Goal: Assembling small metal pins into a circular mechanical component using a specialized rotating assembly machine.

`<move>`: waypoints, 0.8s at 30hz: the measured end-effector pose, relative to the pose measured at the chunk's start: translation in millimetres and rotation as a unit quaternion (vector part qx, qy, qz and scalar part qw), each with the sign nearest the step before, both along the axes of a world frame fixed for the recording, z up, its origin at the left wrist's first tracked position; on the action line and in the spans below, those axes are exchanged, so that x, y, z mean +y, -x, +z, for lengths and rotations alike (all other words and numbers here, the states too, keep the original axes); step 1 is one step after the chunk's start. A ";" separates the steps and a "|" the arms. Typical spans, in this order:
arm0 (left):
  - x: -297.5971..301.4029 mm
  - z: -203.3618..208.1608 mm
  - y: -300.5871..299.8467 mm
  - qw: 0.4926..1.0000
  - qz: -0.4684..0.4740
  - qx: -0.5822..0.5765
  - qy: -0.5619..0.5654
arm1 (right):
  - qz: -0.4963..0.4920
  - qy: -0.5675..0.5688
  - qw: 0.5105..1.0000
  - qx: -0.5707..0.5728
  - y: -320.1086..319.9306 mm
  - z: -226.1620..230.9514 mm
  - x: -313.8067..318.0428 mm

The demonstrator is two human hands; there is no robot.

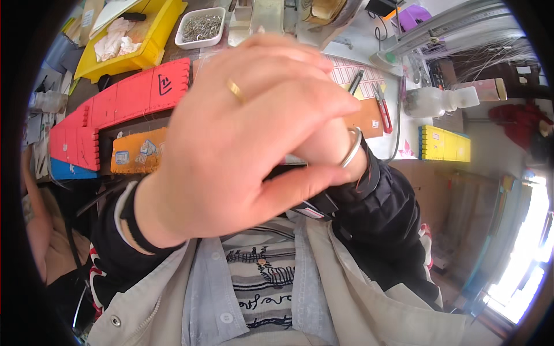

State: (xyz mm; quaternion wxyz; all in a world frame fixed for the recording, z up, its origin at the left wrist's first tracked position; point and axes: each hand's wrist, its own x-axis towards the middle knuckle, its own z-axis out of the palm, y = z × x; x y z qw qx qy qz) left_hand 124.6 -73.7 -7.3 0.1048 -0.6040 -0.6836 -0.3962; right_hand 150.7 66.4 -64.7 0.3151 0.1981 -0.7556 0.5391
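Note:
Large and close in the middle of the head view is my left hand (231, 132), its back showing and a gold ring (235, 90) on one finger. Its thumb and fingers lie closed around my right hand (326, 144), the thumb reaching to the silver bracelet (353, 149) on the right wrist. Most of the right hand, fingers included, is hidden behind the left. A black band (375, 179) circles the right wrist. Another dark band sits on the left wrist.
Red boards (138, 95) and an orange board (135, 153) lie left on the bench. Behind stand a yellow bin (95, 69) and a white tray of small metal pieces (193, 43). To the right are red-handled snips (384, 109), a clear bottle (427, 102) and a yellow block (444, 144).

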 end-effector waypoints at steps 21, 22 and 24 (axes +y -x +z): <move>15.3 -45.3 -72.0 0.831 -0.027 -0.555 0.005 | 0.170 0.677 0.698 -0.159 -6.7 40.8 53.3; 14.9 -44.2 -71.1 0.828 -0.038 -0.560 0.005 | 0.154 0.716 0.651 -0.198 -6.0 46.8 54.0; 17.1 -47.1 -71.7 0.835 -0.038 -0.550 -0.005 | 0.095 0.693 0.687 -0.194 -6.7 49.7 44.9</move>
